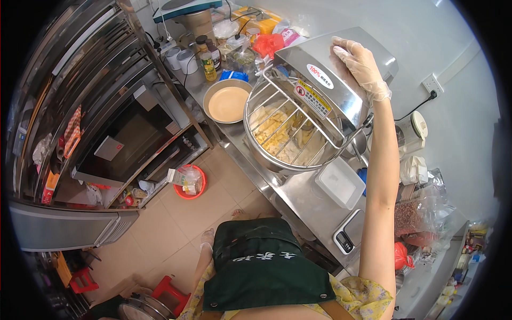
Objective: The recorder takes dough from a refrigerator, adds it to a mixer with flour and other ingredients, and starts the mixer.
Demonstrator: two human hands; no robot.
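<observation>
My right hand (358, 65), in a clear plastic glove, rests with fingers stretched out on the top of a silver dough mixer (368, 45). A wire guard (290, 120) covers the mixer's steel bowl (282, 166). Through its bars shows pale, yellowish, clumpy dough (274, 133), with part of the mixing hook in it. Whether the hook turns, I cannot tell. My left hand (207, 239) seems to hang low beside my dark green apron (261, 261); it is small in view and its fingers are unclear.
A round pan (228, 101) stands left of the mixer bowl, near bottles (207, 61). A lidded plastic box (340, 183) and a kitchen scale (349, 234) lie on the steel counter (298, 197). Left is an oven (128, 136); a red basket (190, 196) sits on the floor.
</observation>
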